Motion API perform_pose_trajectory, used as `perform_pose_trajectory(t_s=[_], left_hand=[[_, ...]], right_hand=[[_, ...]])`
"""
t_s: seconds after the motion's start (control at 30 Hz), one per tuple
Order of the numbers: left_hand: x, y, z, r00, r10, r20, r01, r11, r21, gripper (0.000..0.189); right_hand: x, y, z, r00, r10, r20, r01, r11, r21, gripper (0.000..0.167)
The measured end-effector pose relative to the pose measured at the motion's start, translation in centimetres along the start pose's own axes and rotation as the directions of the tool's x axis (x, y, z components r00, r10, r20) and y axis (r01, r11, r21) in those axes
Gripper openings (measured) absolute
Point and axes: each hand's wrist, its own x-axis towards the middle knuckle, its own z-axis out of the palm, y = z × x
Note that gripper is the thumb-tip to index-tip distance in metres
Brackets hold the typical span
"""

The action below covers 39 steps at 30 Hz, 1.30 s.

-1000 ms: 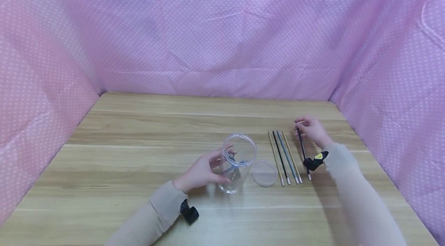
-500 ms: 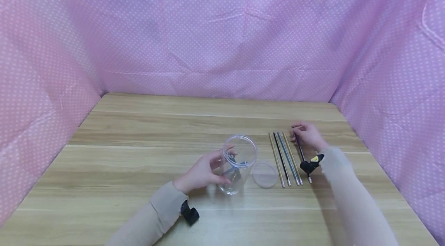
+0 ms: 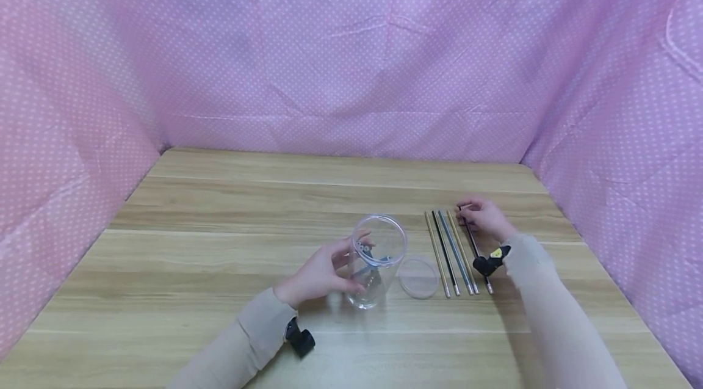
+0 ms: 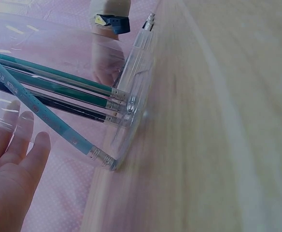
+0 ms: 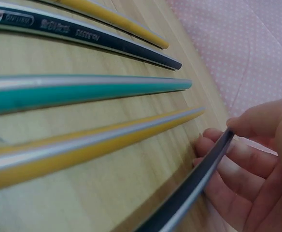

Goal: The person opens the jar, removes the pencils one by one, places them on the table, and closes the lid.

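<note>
In the head view my left hand grips the side of a clear jar, which stands upright on the table. Several pencils lean inside it, among them a light-blue pencil in the left wrist view. My right hand pinches the far end of a dark pencil between thumb and fingers. That pencil's eraser end sits close to the table. Left of it lies a row of pencils: a yellow pencil, a teal pencil, a black pencil and another yellow pencil.
A clear round lid lies flat between the jar and the pencil row. The wooden table is walled at the back and sides by a pink dotted cloth.
My right hand has moved slightly left and nearer, bringing the far end of the dark pencil closer to the row. The left hand and the jar stay put.
</note>
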Motion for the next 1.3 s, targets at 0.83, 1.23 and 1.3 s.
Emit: perform_pose_trajectory(t_s=[0.83, 1.23, 1.3], left_hand=[[-0.03, 0.01, 0.1, 1.0, -0.007, 0.003, 0.007, 1.0, -0.01, 0.089], [-0.08, 0.12, 0.08, 1.0, -0.001, 0.003, 0.001, 1.0, -0.011, 0.077], [-0.11, 0.12, 0.08, 1.0, -0.005, 0.005, 0.005, 1.0, -0.017, 0.077]], right_hand=[[0.36, 0.02, 0.51, 0.99, -0.106, -0.091, 0.074, 0.95, -0.304, 0.035], [0.73, 0.02, 0.92, 0.984, -0.151, -0.094, 0.106, 0.92, -0.376, 0.03], [0.78, 0.03, 0.97, 0.983, -0.159, -0.093, 0.112, 0.917, -0.382, 0.029]])
